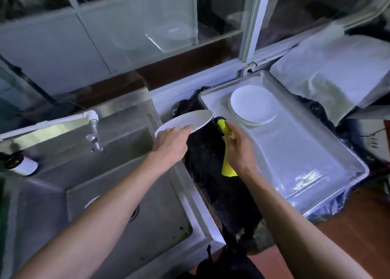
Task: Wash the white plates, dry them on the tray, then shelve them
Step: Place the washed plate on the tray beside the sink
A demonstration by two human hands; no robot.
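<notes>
Left hand (172,141) hides the white plate's (185,121) near rim, fingers gripping it; at 3 o'clock, right hand (239,149) fingers clamp a yellow cloth (224,128)

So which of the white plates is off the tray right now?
The single plate that the left hand holds tilted between sink and tray; the other plates sit stacked flat in the tray's far corner.

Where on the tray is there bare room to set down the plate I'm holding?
The tray is bare across its near half, from the stack of plates down to the near rim, and along its right side. The far left corner is crowded by that stack, with your right hand and yellow cloth at the left rim.
</notes>
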